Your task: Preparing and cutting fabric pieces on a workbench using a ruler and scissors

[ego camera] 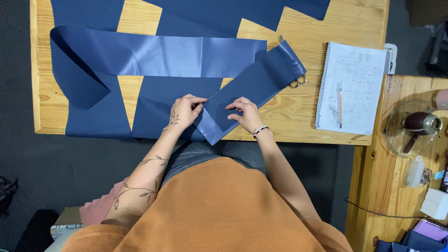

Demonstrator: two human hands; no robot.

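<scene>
Our left hand pinches the edge of a long navy-blue strip of smooth fabric, while our right hand presses flat on it with fingers spread. A fold seems begun at the strip's near end, by the edge of the pale wooden table; the rest lies unfolded. Its long axis runs diagonally up-right toward metal scissors.

Both hands, left hand and right hand, press a folded navy fabric strip on the wooden table.
</scene>
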